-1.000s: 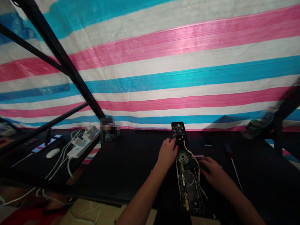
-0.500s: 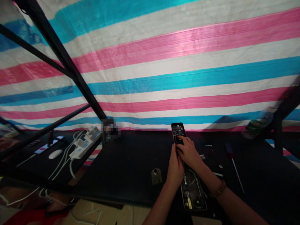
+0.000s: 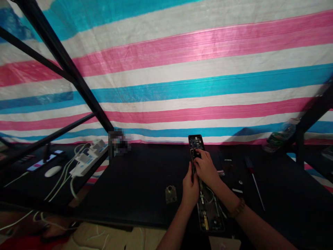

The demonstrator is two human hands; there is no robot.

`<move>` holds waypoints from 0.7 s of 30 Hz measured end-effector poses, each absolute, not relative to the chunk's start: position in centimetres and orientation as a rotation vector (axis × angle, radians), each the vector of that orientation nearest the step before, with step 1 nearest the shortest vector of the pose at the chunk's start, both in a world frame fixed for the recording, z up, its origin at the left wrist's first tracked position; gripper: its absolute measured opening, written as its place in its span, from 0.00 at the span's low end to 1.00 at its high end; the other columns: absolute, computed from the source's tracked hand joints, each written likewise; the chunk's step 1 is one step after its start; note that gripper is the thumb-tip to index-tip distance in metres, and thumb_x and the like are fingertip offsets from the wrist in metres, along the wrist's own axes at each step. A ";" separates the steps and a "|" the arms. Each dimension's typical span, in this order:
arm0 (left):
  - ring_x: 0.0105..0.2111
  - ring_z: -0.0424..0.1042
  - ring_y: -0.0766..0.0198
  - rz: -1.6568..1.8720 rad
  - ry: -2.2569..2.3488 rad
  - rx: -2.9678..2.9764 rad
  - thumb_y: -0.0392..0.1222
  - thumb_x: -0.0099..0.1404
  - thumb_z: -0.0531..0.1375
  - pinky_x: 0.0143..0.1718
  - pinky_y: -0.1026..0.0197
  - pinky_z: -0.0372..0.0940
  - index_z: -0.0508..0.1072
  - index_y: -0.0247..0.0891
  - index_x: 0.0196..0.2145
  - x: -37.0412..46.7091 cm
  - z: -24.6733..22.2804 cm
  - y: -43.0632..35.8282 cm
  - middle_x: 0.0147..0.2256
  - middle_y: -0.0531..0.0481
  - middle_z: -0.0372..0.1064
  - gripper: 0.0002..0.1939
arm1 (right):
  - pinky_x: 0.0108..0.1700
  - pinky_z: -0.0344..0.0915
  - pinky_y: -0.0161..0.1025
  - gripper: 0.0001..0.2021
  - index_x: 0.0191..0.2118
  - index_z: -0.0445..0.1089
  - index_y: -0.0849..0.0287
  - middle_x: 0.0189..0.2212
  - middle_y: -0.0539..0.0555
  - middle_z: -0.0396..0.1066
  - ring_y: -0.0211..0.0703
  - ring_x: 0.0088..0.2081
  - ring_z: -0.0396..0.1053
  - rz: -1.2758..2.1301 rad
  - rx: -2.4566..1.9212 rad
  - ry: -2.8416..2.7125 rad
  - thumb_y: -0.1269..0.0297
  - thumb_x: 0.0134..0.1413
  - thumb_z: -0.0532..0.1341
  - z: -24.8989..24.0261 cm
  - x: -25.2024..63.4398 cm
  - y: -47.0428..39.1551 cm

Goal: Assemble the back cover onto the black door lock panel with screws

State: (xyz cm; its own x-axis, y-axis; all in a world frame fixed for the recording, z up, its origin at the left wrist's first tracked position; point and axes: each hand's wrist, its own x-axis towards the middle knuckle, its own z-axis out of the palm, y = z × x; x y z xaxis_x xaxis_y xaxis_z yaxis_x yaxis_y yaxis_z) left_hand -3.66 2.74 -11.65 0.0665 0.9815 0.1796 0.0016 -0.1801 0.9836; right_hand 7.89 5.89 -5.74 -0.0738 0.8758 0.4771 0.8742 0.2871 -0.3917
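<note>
A long, narrow electronic device (image 3: 212,222) lies opened on the black table, with a circuit board (image 3: 197,141) at its far end and wires and a brass-coloured part (image 3: 206,222) at its near end. My left hand (image 3: 190,187) grips the device's left edge near the middle, fingers bent. From the right, my right hand (image 3: 207,169) reaches over the device, its fingers closed around a thin pale cable (image 3: 192,156) just below the board. The fingertips partly cover the contact. Left of my left hand lies a small squarish part (image 3: 171,194) with a round hole.
A screwdriver (image 3: 255,182), a small round white piece (image 3: 240,182) and a white strip (image 3: 237,190) lie to the right. A plastic bottle (image 3: 279,137) leans by the frame post. At left are a power strip (image 3: 90,158), cables, a white mouse (image 3: 52,171) and a phone (image 3: 41,163).
The view has shifted slightly. My right fingers have moved a little on the device, and more of the pale cable shows beside them. My left hand stays at the left edge.
</note>
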 end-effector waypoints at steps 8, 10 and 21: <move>0.62 0.69 0.50 1.302 1.042 1.279 0.48 0.68 0.60 0.64 0.50 0.61 0.63 0.34 0.67 -3.5 -11.8 2.6 0.63 0.39 0.67 0.33 | 0.63 0.59 0.57 0.06 0.35 0.75 0.63 0.65 0.69 0.59 0.62 0.63 0.56 -0.032 -1.661 -1.986 0.74 0.58 0.60 -5.2 7.8 6.0; 0.62 0.68 0.49 1.311 1.036 1.264 0.49 0.67 0.61 0.65 0.49 0.60 0.64 0.35 0.66 -3.6 -11.9 2.7 0.63 0.39 0.67 0.33 | 0.62 0.59 0.58 0.06 0.34 0.75 0.62 0.66 0.68 0.58 0.63 0.63 0.56 -0.022 -1.676 -1.962 0.74 0.58 0.60 -5.5 7.6 5.8; 0.65 0.64 0.51 1.280 0.980 1.221 0.49 0.67 0.61 0.66 0.50 0.58 0.61 0.36 0.68 -3.7 -12.4 2.9 0.66 0.43 0.62 0.35 | 0.60 0.61 0.52 0.11 0.43 0.73 0.61 0.55 0.65 0.68 0.57 0.57 0.63 -0.027 -1.651 -1.744 0.73 0.55 0.58 -4.6 9.0 8.3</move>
State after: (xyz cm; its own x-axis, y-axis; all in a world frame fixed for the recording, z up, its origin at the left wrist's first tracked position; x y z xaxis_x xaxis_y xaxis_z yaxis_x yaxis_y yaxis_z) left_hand -3.73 2.87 -12.36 0.0871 0.9898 0.1124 -0.1493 -0.0986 0.9839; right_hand 9.03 8.34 -4.65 0.0832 0.8599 0.5036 0.8754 0.1785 -0.4493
